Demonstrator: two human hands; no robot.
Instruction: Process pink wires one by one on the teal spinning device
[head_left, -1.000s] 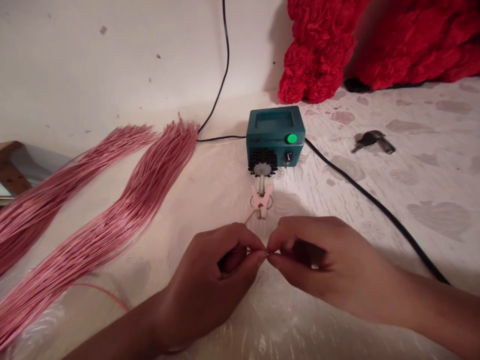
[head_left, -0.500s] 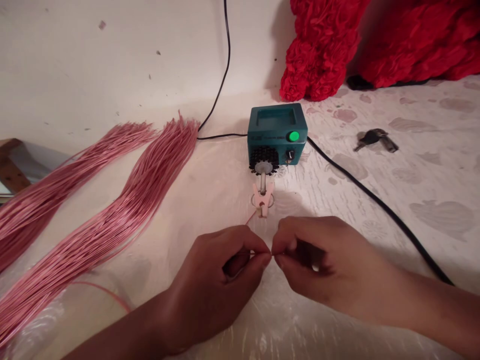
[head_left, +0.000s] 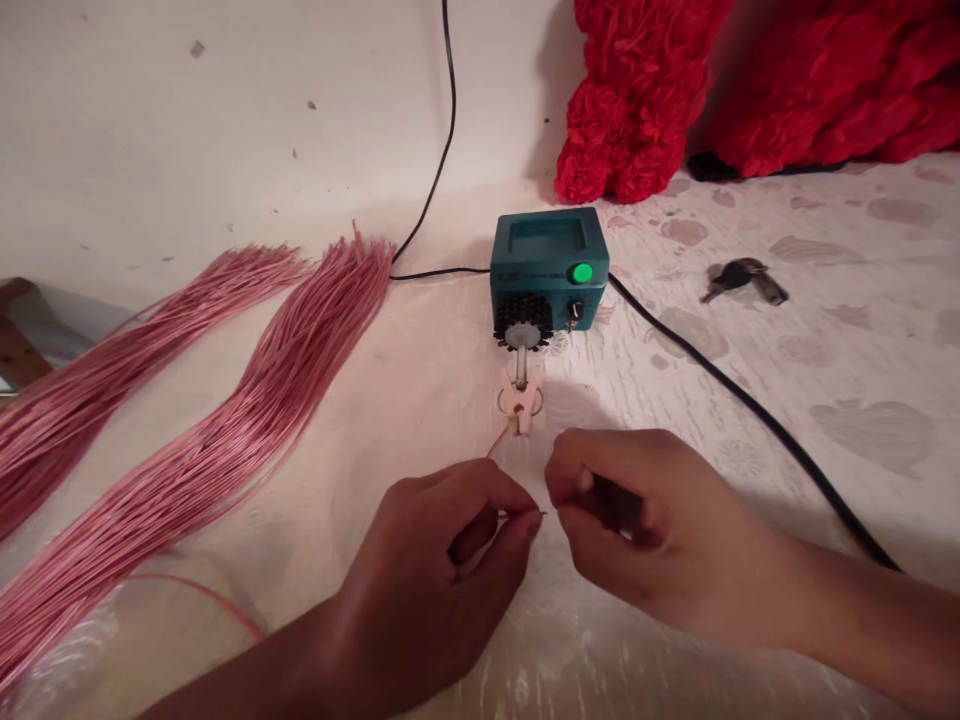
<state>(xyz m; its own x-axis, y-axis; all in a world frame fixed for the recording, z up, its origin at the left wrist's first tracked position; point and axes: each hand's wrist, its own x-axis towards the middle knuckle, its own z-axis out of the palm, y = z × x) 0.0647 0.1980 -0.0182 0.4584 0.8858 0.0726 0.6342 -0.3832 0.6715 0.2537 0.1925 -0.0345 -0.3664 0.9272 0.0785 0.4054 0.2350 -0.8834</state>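
A thin pink cord (head_left: pixel 501 437) runs from the pink clip (head_left: pixel 520 398) down to the left hand (head_left: pixel 442 580), whose thumb and forefinger pinch its end. The right hand (head_left: pixel 645 525) is pinched shut just beside that end; what it grips is too small to tell. The cord looks light, limp and slick, best held near its tip. The clip sits on the shaft of a small teal plastic box (head_left: pixel 549 265) with a green button (head_left: pixel 580 273). Glossy pink cord bundles (head_left: pixel 225 430) lie left on the patterned cloth (head_left: pixel 825 350).

Too thin to trace inside the left hand (head_left: pixel 442 580) pinch: pink wire (head_left: pixel 499 438). Whether the right hand (head_left: pixel 645 530) fingertips touch its end: unclear. Left-side pink strands (head_left: pixel 195 450) cut by frame edge.
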